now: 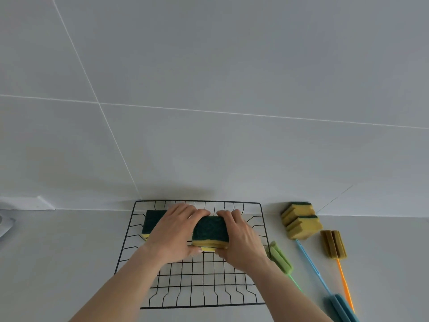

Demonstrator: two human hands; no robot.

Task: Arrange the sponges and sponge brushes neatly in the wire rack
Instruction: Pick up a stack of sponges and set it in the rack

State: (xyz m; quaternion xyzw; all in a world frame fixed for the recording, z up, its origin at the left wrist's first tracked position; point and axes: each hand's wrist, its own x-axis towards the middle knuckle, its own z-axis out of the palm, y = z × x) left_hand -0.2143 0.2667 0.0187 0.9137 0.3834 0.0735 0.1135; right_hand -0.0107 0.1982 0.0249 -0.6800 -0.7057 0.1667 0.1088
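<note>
A black wire rack (130, 231) sits on the white counter against the wall. Inside it, at the back, both hands hold a small stack of green-topped yellow sponges (210, 230): my left hand (173, 233) presses its left side, my right hand (241, 242) grips its right side. Another green-and-yellow sponge (152, 220) lies in the rack's back left, partly hidden by my left hand. Two more sponges (300, 220) are stacked on the counter right of the rack. A green sponge brush (279, 256), a blue one (313, 268) and an orange-handled one (334, 244) lie beside it.
Grey tiled wall rises right behind the rack. A white ledge (27, 203) and part of a metal fixture (4, 225) sit at the far left. The rack's front half shows bare wire grid (204, 282).
</note>
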